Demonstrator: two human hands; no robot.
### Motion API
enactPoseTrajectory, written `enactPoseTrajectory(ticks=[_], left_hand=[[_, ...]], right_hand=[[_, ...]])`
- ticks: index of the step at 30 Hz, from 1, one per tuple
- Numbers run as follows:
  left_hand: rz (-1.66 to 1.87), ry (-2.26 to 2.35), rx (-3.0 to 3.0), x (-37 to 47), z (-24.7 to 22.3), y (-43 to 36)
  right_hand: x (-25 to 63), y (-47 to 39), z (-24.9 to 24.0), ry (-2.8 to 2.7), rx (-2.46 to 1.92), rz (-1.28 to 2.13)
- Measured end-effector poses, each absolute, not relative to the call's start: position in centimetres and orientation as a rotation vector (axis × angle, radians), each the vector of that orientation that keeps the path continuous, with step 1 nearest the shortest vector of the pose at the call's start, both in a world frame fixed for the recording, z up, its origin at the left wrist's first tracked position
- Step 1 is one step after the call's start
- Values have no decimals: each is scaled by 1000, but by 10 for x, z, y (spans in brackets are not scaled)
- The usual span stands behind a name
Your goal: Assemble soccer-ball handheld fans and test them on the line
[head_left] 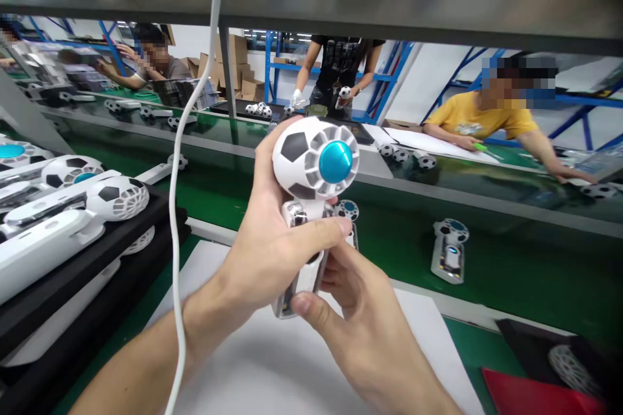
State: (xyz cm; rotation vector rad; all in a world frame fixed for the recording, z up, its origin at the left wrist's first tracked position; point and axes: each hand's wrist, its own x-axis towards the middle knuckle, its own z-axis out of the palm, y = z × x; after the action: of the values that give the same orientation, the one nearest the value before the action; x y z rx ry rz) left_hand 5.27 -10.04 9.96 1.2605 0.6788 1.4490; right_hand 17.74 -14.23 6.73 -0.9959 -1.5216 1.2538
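Note:
Both my hands hold one handheld fan [316, 159] above a white sheet [233, 363]. Its round head has a black-and-white football pattern, a slotted grille and a shiny blue centre, which faces me. My left hand [272, 240] wraps round the fan from the left, its fingers behind the head and its thumb across the neck. Lower down, my right hand [350, 311] grips the handle from the right, thumb on the near side near the bottom. Much of the handle is hidden by my fingers. Part of another fan [348, 210] shows behind my hands.
Stacked black trays [160, 207] of football fans stand at left. A white cable [176, 207] hangs before my left forearm. Another fan [450, 249] lies on the green conveyor [389, 240]. A red object [530, 395] lies bottom right. Co-workers, one in a yellow shirt [487, 120], sit or stand opposite.

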Motion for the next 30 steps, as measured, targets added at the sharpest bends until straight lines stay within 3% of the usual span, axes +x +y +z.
enactPoseTrajectory(ticks=[15,20,30], left_hand=[[1354,796,1051,49,96,-84],[1097,950,1068,46,91,-73],[1081,1047,1151,50,94,-66]], right_hand=[[182,-120,63,-1200,-662,1816],[184,-115,63,-1032,-693,1873],[194,-106,63,-820,-437,2096]])
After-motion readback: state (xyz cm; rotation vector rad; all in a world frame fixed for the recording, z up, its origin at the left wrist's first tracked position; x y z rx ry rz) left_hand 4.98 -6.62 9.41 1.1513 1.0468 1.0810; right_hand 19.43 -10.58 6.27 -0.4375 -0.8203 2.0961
